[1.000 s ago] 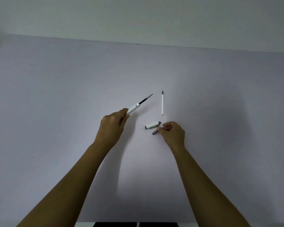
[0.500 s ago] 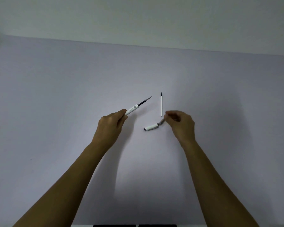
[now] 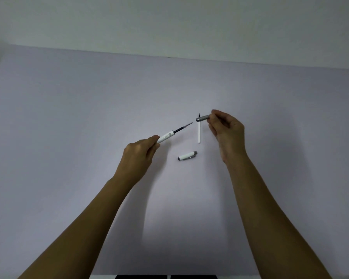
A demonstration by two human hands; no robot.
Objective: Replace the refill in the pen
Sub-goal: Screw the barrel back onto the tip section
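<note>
My left hand (image 3: pixel 138 156) grips a white pen barrel (image 3: pixel 165 137) that points up and to the right; a dark refill (image 3: pixel 183 127) sticks out of its end. My right hand (image 3: pixel 227 130) pinches a small grey metal tip piece (image 3: pixel 202 118) in its fingertips, held in the air just right of the refill's point. A second refill (image 3: pixel 199 132), white with a dark tip, lies on the table below that piece. The white pen cap (image 3: pixel 187 156) with a metal end lies on the table between my hands.
The work surface is a plain pale table (image 3: pixel 69 117) that meets a light wall at the back. Dark shapes (image 3: pixel 165 276) show at the bottom edge.
My right hand picked the grey tip piece up from beside the cap and raised it up and away to the level of the refill's point. The left hand with the barrel stayed almost still.
</note>
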